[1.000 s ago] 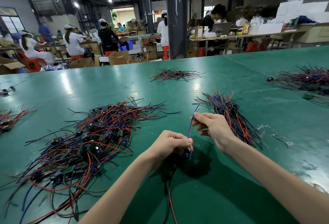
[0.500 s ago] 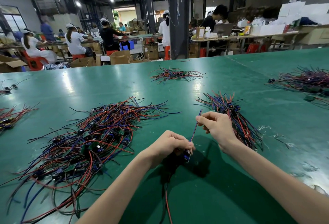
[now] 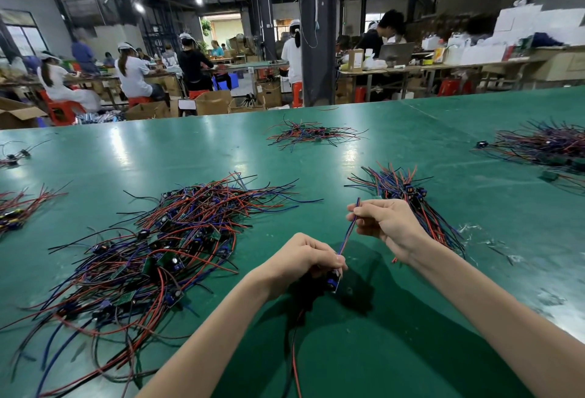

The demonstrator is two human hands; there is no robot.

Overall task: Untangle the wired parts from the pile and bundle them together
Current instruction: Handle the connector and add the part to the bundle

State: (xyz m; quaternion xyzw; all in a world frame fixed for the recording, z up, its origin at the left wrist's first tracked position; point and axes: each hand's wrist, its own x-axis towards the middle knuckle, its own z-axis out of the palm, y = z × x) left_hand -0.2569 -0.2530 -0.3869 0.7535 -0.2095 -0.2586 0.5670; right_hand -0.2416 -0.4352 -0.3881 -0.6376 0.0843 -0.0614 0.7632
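No text, label, brand, number or sign can be read. Any print on the wired parts (image 3: 164, 258) lying on the desk (image 3: 190, 157) is too small to tell, and the cardboard boxes (image 3: 213, 103) behind are too blurred.

— Where do we see the tangled pile (image 3: 152, 255)?
— Sprawled at our left: red, blue and black wires knotted round small green boards.
— And the sorted bundle (image 3: 408, 195)?
— At right, wires lying roughly parallel. Between them, one wired part (image 3: 333, 282) is held up, its blue and red leads (image 3: 349, 229) stretched straight.
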